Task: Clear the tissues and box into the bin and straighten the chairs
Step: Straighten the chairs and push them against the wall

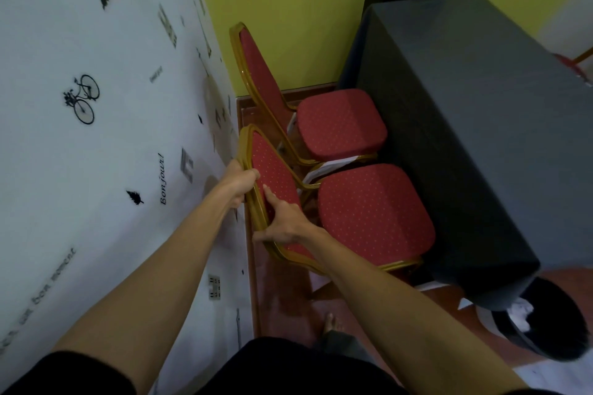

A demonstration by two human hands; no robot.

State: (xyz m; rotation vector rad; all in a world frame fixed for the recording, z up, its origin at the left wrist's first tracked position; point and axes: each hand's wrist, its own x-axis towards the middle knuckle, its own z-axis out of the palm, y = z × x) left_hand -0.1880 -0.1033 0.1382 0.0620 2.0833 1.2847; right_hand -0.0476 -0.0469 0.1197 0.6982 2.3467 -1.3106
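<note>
Two red padded chairs with gold frames stand side by side between the patterned wall and a table. The near chair (375,212) has its backrest against the wall. My left hand (239,184) is wrapped around the top of that backrest's gold frame. Lower on the same backrest, my right hand (282,221) grips the frame edge, fingers spread over the red padding. The far chair (340,122) stands just behind, its seat close to the near one. A black bin (552,324) at the lower right holds white tissues (521,314).
A table under a dark grey cloth (465,125) stands right of the chair seats. The white wall with printed pictures (96,138) runs along the left, a yellow wall behind. My bare foot (332,324) rests on the reddish floor. Another red chair's edge (574,62) shows far right.
</note>
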